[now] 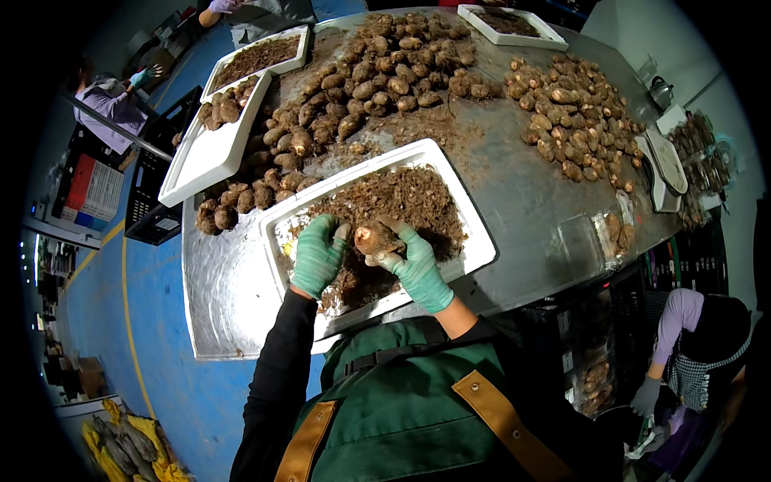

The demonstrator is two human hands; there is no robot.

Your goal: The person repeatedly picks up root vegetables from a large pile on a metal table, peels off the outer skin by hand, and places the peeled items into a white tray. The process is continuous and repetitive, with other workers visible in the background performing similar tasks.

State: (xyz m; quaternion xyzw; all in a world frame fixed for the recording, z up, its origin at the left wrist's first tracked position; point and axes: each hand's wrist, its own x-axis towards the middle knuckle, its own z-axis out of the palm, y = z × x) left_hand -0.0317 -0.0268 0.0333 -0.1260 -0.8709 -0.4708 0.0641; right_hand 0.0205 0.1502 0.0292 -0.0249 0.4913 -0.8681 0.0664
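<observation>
My right hand point(420, 265), in a green knitted glove with soiled fingertips, grips a brown taro corm point(374, 237). The corm's pale cut end faces left, towards my other hand. My left hand point(319, 253), in a matching glove, is curled just beside the corm with a small gap between them. Whether anything sits inside its fingers is hidden. Both hands are over a white foam tray point(476, 241), which holds a thick layer of brown fibrous peelings point(415, 199).
The tray stands on a metal table point(512, 241). Beyond it lies a heap of hairy taro corms point(385, 78); another pile point(572, 114) is at right, beside a weighing scale point(665, 162). An overlapping white tray point(208, 150) is at left. A co-worker point(705, 349) bends at lower right.
</observation>
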